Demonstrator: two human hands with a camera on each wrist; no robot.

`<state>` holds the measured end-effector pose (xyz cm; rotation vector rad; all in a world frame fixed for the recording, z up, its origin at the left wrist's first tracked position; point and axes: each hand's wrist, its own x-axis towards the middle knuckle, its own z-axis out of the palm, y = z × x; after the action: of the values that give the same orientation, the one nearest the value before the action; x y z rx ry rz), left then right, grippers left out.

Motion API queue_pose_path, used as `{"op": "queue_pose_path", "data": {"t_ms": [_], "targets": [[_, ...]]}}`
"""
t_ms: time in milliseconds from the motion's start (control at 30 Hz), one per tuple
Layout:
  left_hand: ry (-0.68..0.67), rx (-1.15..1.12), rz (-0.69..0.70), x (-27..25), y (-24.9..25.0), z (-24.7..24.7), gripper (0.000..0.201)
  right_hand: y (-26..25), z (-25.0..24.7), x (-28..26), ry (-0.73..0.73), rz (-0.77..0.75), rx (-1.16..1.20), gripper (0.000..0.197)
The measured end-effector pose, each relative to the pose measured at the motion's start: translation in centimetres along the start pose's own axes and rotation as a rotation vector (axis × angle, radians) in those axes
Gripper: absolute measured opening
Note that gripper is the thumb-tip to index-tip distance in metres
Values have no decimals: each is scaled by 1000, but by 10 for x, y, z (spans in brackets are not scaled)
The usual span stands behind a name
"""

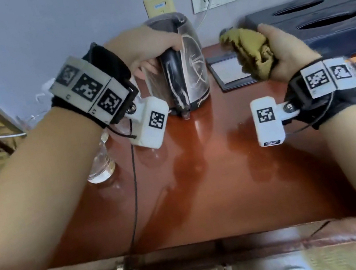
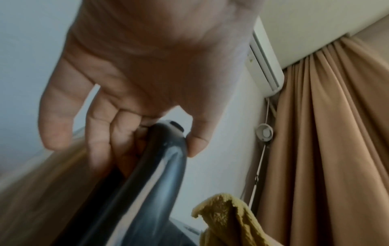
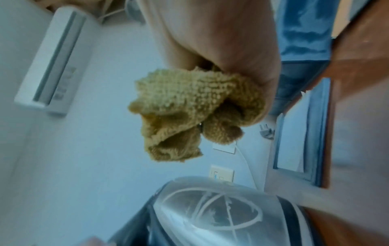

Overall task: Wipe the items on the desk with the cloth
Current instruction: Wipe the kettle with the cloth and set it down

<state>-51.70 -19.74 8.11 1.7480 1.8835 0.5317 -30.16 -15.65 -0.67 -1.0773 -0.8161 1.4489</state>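
Your forearms are filling the near edge of the view, reaching over the front edge of the desk (image 1: 203, 178). Your left hand (image 1: 145, 50) is curling round the black handle (image 2: 160, 166) of the kettle (image 1: 186, 66), which is standing upright toward the back edge, left of centre. Your right hand (image 1: 286, 53) is clutching the bunched yellow cloth (image 1: 250, 50), hanging in the air just right of the kettle and not touching it. The kettle's long axis is running vertically, its handle facing you, so the cloth hand is probably needing only a short sweep leftward onto the metal side. A glass (image 1: 101, 162) is standing near the left edge.
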Motion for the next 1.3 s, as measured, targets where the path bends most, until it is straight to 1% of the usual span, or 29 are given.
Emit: {"op": "queue_pose_path", "data": {"t_ms": [67, 133, 233, 300, 367, 400, 467, 533, 567, 600, 633, 667, 767, 800, 867, 900, 967, 1000, 1033, 1067, 1100, 1133, 1167, 1233, 1300], "targets": [[57, -73, 24, -4, -5, 5, 43, 3, -4, -8, -60, -27, 43, 38], [100, -105, 42, -7, -9, 9, 41, 8, -4, -15, -95, -70, 108, 37], [126, -99, 77, -9, -14, 10, 29, 15, -1, -17, -113, -99, 125, 41], [128, -94, 80, -10, -18, 6, 16, 17, 1, -13, -28, -114, 122, 28], [131, -76, 64, -9, -21, 3, 12, 18, 6, -11, 98, -125, 118, 22], [139, -66, 57, -9, -22, 3, 14, 19, 11, -10, 127, -157, 91, 15], [177, 24, 67, -5, -21, 5, 20, 19, 23, -7, 120, -253, 2, 16], [236, 160, 98, 0, -19, 6, 37, 18, 36, -3, 105, -386, -61, 14], [257, 189, 111, 2, -19, 5, 44, 18, 42, -2, 92, -446, -84, 13], [268, 189, 126, 3, -20, 5, 45, 19, 48, -2, 78, -496, -126, 20], [275, 168, 145, 5, -22, 5, 42, 21, 54, -3, 49, -532, -180, 31], [288, 144, 164, 6, -24, 6, 37, 23, 59, -3, -12, -553, -235, 39], [334, 100, 232, 10, -32, 10, 30, 29, 68, 2, -209, -547, -442, 56], [350, 100, 246, 11, -34, 11, 30, 29, 69, 4, -249, -552, -532, 62], [366, 103, 247, 15, -37, 11, 31, 29, 71, 8, -267, -613, -704, 74], [364, 107, 241, 17, -38, 11, 32, 28, 72, 8, -263, -673, -762, 76], [356, 111, 233, 19, -40, 9, 32, 18, 78, 4, -234, -815, -790, 69], [350, 101, 235, 20, -40, 9, 33, 9, 81, 5, -212, -872, -776, 61], [344, 84, 241, 20, -41, 9, 34, -2, 86, 8, -173, -914, -771, 49], [338, 68, 250, 19, -41, 9, 34, -13, 90, 14, -118, -922, -789, 36], [333, 56, 259, 18, -41, 9, 34, -23, 96, 20, -61, -892, -827, 25], [329, 47, 267, 18, -42, 9, 33, -29, 100, 26, -33, -833, -864, 15], [329, 41, 271, 18, -42, 9, 32, -32, 103, 30, -34, -772, -883, 11], [330, 36, 264, 18, -43, 10, 32, -27, 102, 29, -88, -699, -868, 18], [327, 31, 257, 19, -43, 9, 34, -18, 95, 18, -196, -742, -883, 30]]}}
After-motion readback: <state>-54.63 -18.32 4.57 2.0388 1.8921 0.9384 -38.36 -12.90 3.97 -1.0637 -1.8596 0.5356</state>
